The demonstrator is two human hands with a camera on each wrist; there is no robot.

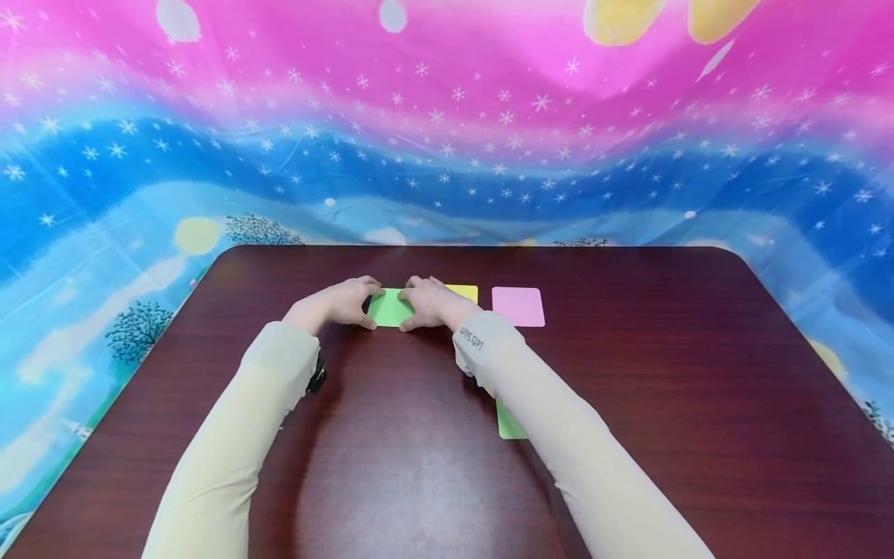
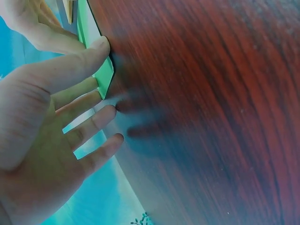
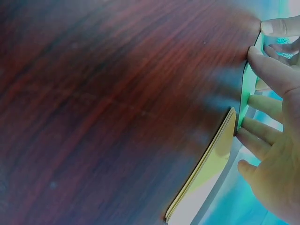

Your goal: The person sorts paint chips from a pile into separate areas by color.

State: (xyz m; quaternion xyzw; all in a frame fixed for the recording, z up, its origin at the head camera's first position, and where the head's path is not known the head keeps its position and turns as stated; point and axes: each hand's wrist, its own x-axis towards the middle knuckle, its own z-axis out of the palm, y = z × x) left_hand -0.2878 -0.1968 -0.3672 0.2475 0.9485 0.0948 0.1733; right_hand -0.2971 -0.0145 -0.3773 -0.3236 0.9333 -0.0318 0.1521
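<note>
A green square card [image 1: 388,307] lies flat near the table's far edge, between both hands. My left hand [image 1: 349,301] holds its left end, thumb on the near edge and fingers toward the far side. At the right end my right hand [image 1: 427,303] grips it the same way. In the left wrist view, the thumb [image 2: 98,49] touches the green card's corner while the lower fingers are spread. A yellow card stack [image 3: 211,168] sits just beside the green card, partly covered by the right hand in the head view.
To the right of the yellow stack lies a pink card [image 1: 518,307]. Another green card [image 1: 511,423] is nearer, partly hidden under the right forearm. The dark wooden table [image 1: 663,373] ends at a colourful patterned cloth [image 1: 447,116] behind it.
</note>
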